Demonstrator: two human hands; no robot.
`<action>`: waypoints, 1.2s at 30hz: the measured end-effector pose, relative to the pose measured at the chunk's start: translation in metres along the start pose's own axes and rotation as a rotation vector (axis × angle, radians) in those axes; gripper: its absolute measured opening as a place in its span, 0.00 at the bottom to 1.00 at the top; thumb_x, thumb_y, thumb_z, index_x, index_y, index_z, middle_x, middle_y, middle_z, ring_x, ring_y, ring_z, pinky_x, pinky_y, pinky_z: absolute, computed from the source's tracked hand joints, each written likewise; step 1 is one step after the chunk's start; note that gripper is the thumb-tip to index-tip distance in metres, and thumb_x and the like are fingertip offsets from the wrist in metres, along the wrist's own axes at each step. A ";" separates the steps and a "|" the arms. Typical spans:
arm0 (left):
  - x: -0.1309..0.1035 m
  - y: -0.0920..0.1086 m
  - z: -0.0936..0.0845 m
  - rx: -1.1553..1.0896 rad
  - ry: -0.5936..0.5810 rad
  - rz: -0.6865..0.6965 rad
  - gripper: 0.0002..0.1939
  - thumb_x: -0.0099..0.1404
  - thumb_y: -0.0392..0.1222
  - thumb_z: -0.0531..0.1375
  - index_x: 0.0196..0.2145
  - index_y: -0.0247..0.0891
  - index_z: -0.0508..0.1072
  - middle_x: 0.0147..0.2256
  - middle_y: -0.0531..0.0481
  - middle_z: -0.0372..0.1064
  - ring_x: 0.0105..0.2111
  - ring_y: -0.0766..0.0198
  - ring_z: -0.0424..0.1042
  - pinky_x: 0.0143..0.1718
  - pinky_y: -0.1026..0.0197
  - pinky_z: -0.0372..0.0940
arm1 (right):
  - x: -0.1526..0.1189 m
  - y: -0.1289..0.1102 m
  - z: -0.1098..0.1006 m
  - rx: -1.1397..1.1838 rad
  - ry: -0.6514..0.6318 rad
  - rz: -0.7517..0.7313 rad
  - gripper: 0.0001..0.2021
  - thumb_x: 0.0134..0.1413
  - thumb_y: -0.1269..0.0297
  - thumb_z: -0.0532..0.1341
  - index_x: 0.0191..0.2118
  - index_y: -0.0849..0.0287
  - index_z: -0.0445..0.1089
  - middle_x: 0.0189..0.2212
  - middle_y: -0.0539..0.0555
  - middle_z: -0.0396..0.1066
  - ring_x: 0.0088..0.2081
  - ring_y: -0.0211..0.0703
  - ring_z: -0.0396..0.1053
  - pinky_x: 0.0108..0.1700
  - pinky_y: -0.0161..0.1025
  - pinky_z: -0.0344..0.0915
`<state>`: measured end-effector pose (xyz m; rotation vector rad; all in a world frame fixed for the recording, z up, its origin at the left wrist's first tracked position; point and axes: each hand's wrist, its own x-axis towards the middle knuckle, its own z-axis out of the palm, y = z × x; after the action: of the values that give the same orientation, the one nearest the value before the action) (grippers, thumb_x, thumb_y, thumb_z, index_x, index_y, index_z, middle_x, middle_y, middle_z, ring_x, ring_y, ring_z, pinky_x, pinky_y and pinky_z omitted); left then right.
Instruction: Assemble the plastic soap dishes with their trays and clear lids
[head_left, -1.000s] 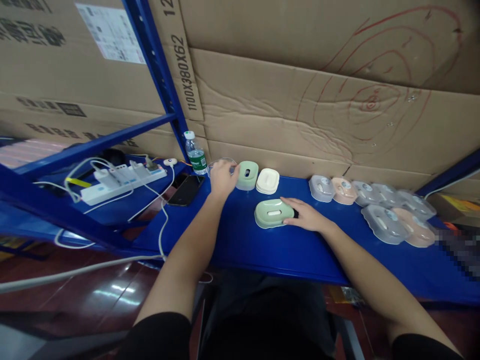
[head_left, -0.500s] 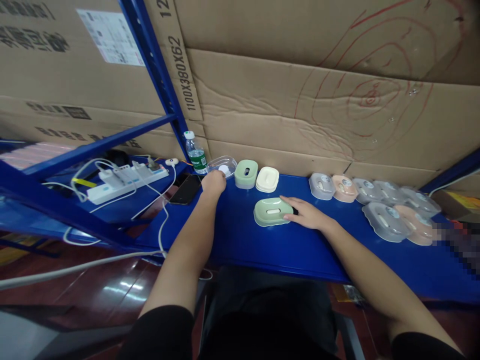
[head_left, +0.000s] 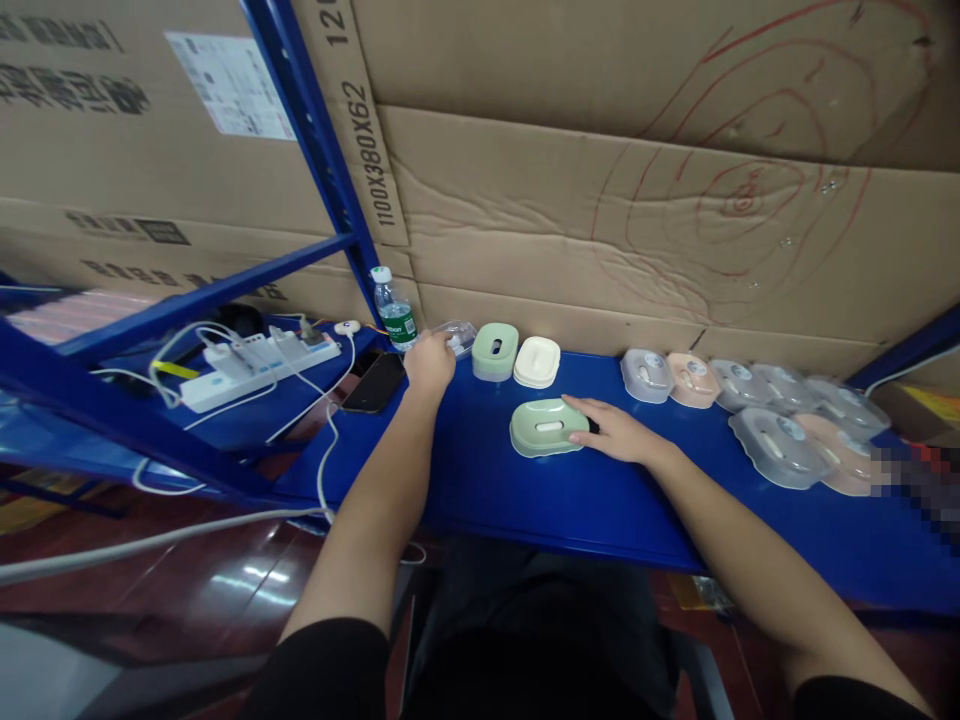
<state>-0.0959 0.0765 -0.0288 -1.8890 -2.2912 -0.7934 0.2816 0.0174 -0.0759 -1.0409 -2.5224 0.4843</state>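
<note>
My right hand [head_left: 611, 430] rests at the right end of a light-green plastic box lid [head_left: 536, 440], thumb on the near side and fingers on the far side. This lid lies on the blue table and has a white oval bar in its middle. My left hand [head_left: 430, 362] is closed at a clear plastic tray [head_left: 466, 335] holding small white pieces; its fingertips are partly hidden. Beside the tray stand a green box [head_left: 495, 355] with an oval slot in its top and a cream-coloured piece [head_left: 537, 361].
A water bottle [head_left: 395, 312] and a phone [head_left: 373, 382] sit left of the tray. Cables run from a white power strip [head_left: 259, 370]. On the right stand several grey and peach boxes [head_left: 691, 378] with clear covers. Cardboard [head_left: 510, 220] backs the blue table [head_left: 480, 490].
My left hand now covers more of the clear tray, and less of the tray shows. The right hand stays on the green lid. The view has shifted slightly.
</note>
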 end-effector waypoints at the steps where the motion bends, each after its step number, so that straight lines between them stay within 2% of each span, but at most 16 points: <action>1: -0.001 0.001 -0.003 -0.005 0.025 0.007 0.23 0.73 0.36 0.54 0.60 0.40 0.80 0.57 0.36 0.75 0.56 0.44 0.77 0.56 0.50 0.71 | 0.000 0.000 0.001 0.002 0.001 -0.001 0.40 0.68 0.36 0.60 0.77 0.50 0.59 0.69 0.63 0.69 0.69 0.65 0.69 0.68 0.66 0.68; 4: -0.004 0.008 -0.011 -0.040 0.123 0.063 0.23 0.75 0.39 0.53 0.62 0.40 0.78 0.57 0.36 0.73 0.57 0.45 0.76 0.57 0.51 0.70 | 0.000 0.001 0.002 0.006 0.011 -0.005 0.40 0.68 0.35 0.61 0.77 0.50 0.59 0.69 0.63 0.69 0.68 0.66 0.69 0.67 0.68 0.68; 7: -0.010 0.019 -0.016 -0.111 0.229 0.197 0.22 0.78 0.42 0.53 0.63 0.40 0.76 0.56 0.37 0.73 0.57 0.48 0.75 0.57 0.52 0.69 | 0.000 -0.001 0.001 0.005 0.055 -0.011 0.41 0.67 0.36 0.62 0.78 0.49 0.56 0.67 0.63 0.72 0.66 0.68 0.71 0.66 0.69 0.69; 9: -0.016 0.029 -0.019 -0.161 0.256 0.314 0.21 0.78 0.44 0.53 0.62 0.40 0.76 0.54 0.38 0.75 0.56 0.49 0.75 0.57 0.52 0.69 | -0.001 -0.004 -0.002 0.009 0.134 -0.024 0.43 0.68 0.37 0.62 0.79 0.48 0.51 0.66 0.63 0.73 0.66 0.68 0.71 0.65 0.70 0.69; 14: -0.041 0.059 -0.019 -0.254 0.225 0.606 0.18 0.78 0.47 0.54 0.54 0.41 0.80 0.47 0.41 0.79 0.50 0.51 0.77 0.52 0.50 0.68 | -0.002 -0.011 -0.009 -0.020 0.455 0.006 0.45 0.69 0.40 0.62 0.81 0.48 0.42 0.69 0.63 0.68 0.69 0.66 0.68 0.69 0.70 0.65; 16: -0.052 0.071 -0.018 -0.270 0.244 0.688 0.16 0.76 0.48 0.57 0.49 0.41 0.82 0.44 0.42 0.80 0.47 0.50 0.77 0.50 0.49 0.67 | -0.002 -0.011 -0.009 -0.036 0.525 0.021 0.46 0.69 0.41 0.62 0.81 0.48 0.39 0.70 0.64 0.67 0.69 0.66 0.67 0.70 0.69 0.64; 20: -0.070 0.088 -0.017 -0.374 0.261 0.844 0.10 0.72 0.45 0.60 0.42 0.41 0.80 0.42 0.44 0.82 0.46 0.50 0.78 0.52 0.46 0.66 | -0.002 -0.011 -0.004 -0.050 0.540 0.063 0.50 0.69 0.42 0.61 0.82 0.51 0.30 0.73 0.67 0.61 0.69 0.69 0.67 0.69 0.68 0.66; 23: -0.077 0.094 -0.017 -0.463 0.165 0.916 0.09 0.73 0.42 0.58 0.43 0.41 0.78 0.43 0.46 0.83 0.46 0.53 0.79 0.59 0.45 0.65 | -0.002 -0.012 -0.005 -0.121 0.516 0.112 0.52 0.70 0.42 0.59 0.81 0.53 0.24 0.75 0.68 0.56 0.71 0.72 0.63 0.70 0.67 0.65; 26: -0.081 0.095 -0.017 -0.536 0.053 0.914 0.11 0.75 0.43 0.57 0.48 0.42 0.78 0.43 0.46 0.83 0.47 0.54 0.80 0.60 0.44 0.66 | -0.003 -0.016 -0.010 -0.170 0.570 0.123 0.50 0.70 0.42 0.60 0.82 0.52 0.29 0.73 0.67 0.60 0.71 0.73 0.62 0.72 0.69 0.62; 29: -0.087 0.097 -0.019 -0.708 -0.016 0.863 0.14 0.76 0.45 0.57 0.54 0.41 0.77 0.42 0.46 0.83 0.44 0.57 0.80 0.54 0.48 0.71 | -0.004 -0.020 -0.015 -0.132 0.663 0.098 0.41 0.69 0.40 0.60 0.79 0.49 0.48 0.66 0.65 0.70 0.67 0.71 0.68 0.69 0.70 0.65; 31: -0.090 0.101 -0.019 -0.888 -0.091 0.763 0.14 0.76 0.47 0.58 0.52 0.40 0.79 0.39 0.46 0.83 0.40 0.59 0.80 0.48 0.52 0.73 | -0.006 -0.022 -0.015 -0.078 0.663 0.068 0.36 0.70 0.39 0.59 0.75 0.49 0.57 0.59 0.63 0.77 0.61 0.68 0.73 0.66 0.70 0.68; 34: -0.091 0.107 -0.016 -1.170 -0.246 0.505 0.13 0.75 0.49 0.61 0.45 0.38 0.80 0.35 0.46 0.82 0.33 0.63 0.78 0.38 0.59 0.73 | -0.007 -0.024 -0.013 -0.024 0.601 0.020 0.36 0.71 0.38 0.57 0.75 0.49 0.56 0.54 0.61 0.80 0.57 0.66 0.77 0.65 0.69 0.69; 36: -0.087 0.109 -0.013 -1.271 -0.355 0.345 0.13 0.73 0.50 0.64 0.44 0.38 0.80 0.34 0.47 0.82 0.29 0.66 0.75 0.32 0.61 0.70 | -0.007 -0.027 -0.011 -0.041 0.568 -0.001 0.43 0.68 0.35 0.58 0.79 0.49 0.48 0.59 0.63 0.77 0.61 0.69 0.74 0.67 0.71 0.65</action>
<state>0.0230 0.0046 -0.0122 -2.8921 -1.4712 -2.3372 0.2751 -0.0040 -0.0552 -1.0167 -2.0324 0.1083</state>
